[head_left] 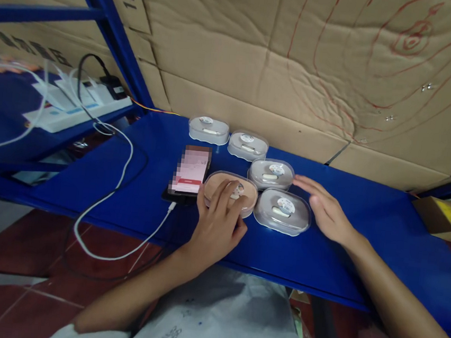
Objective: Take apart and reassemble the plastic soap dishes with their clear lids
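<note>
Spread over a peach-coloured oval plastic box (213, 185) with a clear lid, my left hand (218, 219) has its fingers bent on the lid and sides, closed about it. My right hand (330, 216) is open, fingers stretched out, with the fingertips at the right end of a greyish oval box (263, 168). Just in front of that one stands another greyish box (296, 217), touching or nearly touching it. Two more of the same kind, a back box (219, 128) and its neighbour (254, 142), sit near the cardboard. Each lid carries a round sticker and a pale clip-like piece.
A phone (191, 171) with a lit screen lies left of the boxes, plugged into a white cable (125, 167). A loaded power strip (77, 112) sits at left. Cardboard (229, 47) walls the back of the blue table (349, 207); a cardboard box (436, 218) stands right.
</note>
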Demonstrator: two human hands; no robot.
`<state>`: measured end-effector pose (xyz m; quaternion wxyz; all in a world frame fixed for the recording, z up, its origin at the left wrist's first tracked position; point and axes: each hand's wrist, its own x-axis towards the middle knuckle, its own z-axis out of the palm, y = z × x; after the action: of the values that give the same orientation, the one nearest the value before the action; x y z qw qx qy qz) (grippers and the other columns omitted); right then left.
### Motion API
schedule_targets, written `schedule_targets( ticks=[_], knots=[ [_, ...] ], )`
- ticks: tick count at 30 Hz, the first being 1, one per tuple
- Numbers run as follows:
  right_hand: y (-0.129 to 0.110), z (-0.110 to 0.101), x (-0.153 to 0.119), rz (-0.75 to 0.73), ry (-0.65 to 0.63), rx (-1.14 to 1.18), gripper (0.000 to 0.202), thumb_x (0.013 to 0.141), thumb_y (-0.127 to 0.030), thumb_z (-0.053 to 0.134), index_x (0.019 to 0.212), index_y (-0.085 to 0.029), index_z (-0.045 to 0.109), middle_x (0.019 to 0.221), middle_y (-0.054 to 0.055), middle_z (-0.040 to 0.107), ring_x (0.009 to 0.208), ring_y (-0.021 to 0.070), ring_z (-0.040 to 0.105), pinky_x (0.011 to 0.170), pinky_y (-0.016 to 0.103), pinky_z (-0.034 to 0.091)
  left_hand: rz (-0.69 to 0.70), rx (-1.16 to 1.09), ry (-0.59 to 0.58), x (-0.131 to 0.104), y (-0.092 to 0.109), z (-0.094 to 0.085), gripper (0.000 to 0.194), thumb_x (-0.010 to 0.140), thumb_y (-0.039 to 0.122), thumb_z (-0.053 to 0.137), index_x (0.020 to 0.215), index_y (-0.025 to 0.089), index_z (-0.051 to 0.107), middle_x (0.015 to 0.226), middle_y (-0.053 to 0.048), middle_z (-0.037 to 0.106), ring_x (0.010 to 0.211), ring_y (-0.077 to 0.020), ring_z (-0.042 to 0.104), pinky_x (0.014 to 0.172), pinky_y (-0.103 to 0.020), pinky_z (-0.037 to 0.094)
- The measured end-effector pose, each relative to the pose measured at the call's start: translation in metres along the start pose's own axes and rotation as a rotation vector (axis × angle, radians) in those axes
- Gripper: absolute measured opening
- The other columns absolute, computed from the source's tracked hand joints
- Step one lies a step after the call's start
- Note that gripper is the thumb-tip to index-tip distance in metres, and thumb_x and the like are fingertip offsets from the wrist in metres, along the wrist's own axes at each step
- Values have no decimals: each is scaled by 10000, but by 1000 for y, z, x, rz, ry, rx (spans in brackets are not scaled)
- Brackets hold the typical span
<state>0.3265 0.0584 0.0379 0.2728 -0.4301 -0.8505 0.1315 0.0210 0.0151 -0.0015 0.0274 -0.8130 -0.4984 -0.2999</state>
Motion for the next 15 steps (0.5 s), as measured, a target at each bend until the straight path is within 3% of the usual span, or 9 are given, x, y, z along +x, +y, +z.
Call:
schedule_targets(
  ticks=[4, 8, 10, 12, 14, 15],
  knots=[
    [23, 0, 40, -32, -136, -95, 527, 1125, -523, 315, 1521, -297, 580, 1590, 59, 572, 1531, 281, 466, 1281, 569, 353, 10, -17, -5, 0, -1, 4, 365, 943, 162, 581, 1302, 204, 636, 1548, -211, 573, 1491, -392, 484, 1230, -724, 173],
    [48, -4, 57, 26, -44, -188, 561, 1109, -577, 352, 1470, -252, 634, 1526, 98, 631, 1457, 284, 558, 1244, 554, 411, -4, -123, 5, 0, -1, 1, 350, 967, 169, 588, 1312, 198, 632, 1544, -219, 573, 1504, -399, 469, 1234, -752, 151],
    [60, -5, 62, 63, -22, -204, 576, 1107, -589, 334, 1462, -256, 641, 1518, 101, 637, 1447, 295, 569, 1233, 569, 420, -1, -342, 25, -1, 3, -15, 320, 988, 179, 579, 1302, 216, 628, 1503, -190, 612, 1495, -371, 487, 1255, -727, 180],
    [69, -5, 68, 74, -24, -237, 598, 1103, -600, 326, 1479, -246, 627, 1529, 116, 625, 1452, 313, 560, 1226, 582, 419, 40, -779, -40, -2, 8, -40, 294, 1047, 210, 511, 1319, 262, 607, 1417, -131, 678, 1402, -278, 594, 1222, -557, 403],
    [74, -4, 73, 74, -21, -316, 642, 1099, -607, 311, 1499, -201, 608, 1541, 153, 606, 1453, 342, 551, 1219, 588, 418, 136, -1208, -237, -4, 14, -66, 321, 1116, 332, 364, 1318, 310, 613, 1234, -84, 765, 1166, -238, 743, 1029, -444, 593],
    [74, -3, 75, 77, -19, -365, 668, 1097, -612, 303, 1505, -175, 600, 1542, 175, 598, 1449, 360, 548, 1211, 592, 423, 170, -1292, -288, -7, 17, -77, 402, 1129, 406, 278, 1299, 332, 635, 1111, -66, 795, 1051, -240, 782, 938, -432, 631]
  ],
)
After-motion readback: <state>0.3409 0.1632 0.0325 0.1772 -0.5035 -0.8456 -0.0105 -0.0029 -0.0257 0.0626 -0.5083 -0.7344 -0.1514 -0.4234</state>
